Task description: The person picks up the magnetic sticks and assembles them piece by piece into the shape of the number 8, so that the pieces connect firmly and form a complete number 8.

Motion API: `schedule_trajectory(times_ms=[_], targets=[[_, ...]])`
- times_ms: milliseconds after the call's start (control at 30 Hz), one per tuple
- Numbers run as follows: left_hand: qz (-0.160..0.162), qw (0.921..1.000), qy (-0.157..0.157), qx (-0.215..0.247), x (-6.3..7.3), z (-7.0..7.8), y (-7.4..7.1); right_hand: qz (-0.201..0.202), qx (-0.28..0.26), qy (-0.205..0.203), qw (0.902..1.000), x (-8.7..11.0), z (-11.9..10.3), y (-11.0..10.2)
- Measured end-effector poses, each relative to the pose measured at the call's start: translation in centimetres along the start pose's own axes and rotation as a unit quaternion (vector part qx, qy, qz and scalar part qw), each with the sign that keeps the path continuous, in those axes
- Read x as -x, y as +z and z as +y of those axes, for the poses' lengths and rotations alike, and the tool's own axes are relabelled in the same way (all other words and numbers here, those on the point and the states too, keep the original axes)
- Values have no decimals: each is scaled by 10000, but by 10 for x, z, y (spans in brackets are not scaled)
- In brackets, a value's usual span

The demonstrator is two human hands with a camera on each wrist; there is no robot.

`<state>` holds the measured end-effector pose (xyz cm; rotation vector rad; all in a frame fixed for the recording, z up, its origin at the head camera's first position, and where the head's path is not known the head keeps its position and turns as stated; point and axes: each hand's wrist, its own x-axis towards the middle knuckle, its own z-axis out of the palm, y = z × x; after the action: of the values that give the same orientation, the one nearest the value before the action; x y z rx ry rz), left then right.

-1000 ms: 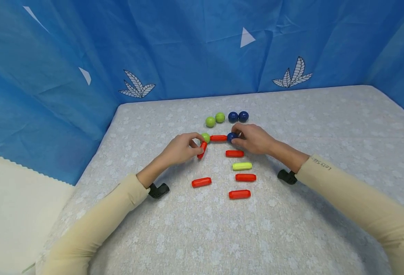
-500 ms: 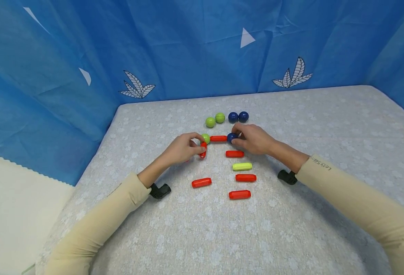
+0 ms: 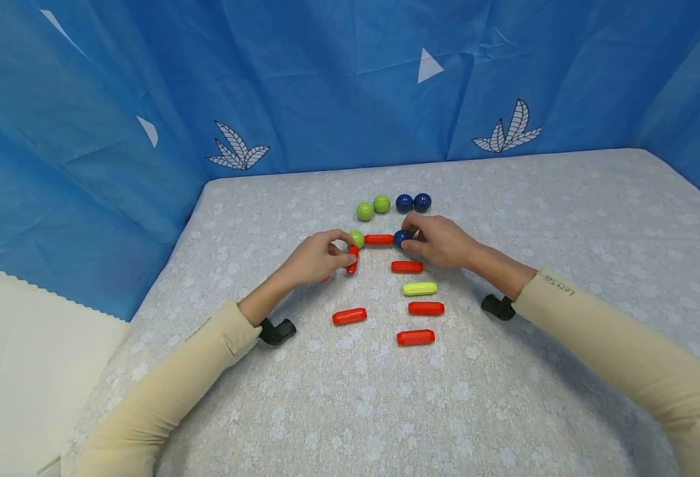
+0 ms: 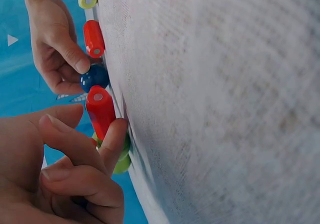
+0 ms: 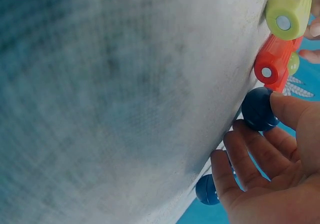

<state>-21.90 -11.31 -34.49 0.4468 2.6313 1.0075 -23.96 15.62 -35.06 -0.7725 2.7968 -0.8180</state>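
In the head view my left hand (image 3: pixel 314 257) pinches a red magnetic rod (image 3: pixel 352 260) between thumb and fingers. The rod's far end meets a green ball (image 3: pixel 357 239), and its near end with a round metal tip faces the camera in the left wrist view. A second red rod (image 3: pixel 379 240) spans sideways from the green ball to a dark blue ball (image 3: pixel 401 238). That blue ball (image 5: pixel 259 109) is gripped by my right hand (image 3: pixel 442 242), thumb on one side and fingers on the other. The left fingers partly hide the green ball in the left wrist view.
Behind the joined pieces lie two green balls (image 3: pixel 365 211) and two blue balls (image 3: pixel 404 203). Nearer me are several loose red rods (image 3: pixel 416 338) and a yellow-green rod (image 3: pixel 420 289). A blue curtain (image 3: pixel 350 86) hangs along the back of the cloth-covered table (image 3: pixel 350 411).
The red rod in my left hand has swung from a slant to point more directly toward me, its near end shifting right. My right hand stays on the blue ball.
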Motion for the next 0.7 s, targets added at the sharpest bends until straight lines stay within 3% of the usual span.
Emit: schedule_trajectory(times_ms=[700], targets=[[-15, 9999, -47, 125, 3, -3, -1, 16, -32, -42, 10000, 1, 0, 0]])
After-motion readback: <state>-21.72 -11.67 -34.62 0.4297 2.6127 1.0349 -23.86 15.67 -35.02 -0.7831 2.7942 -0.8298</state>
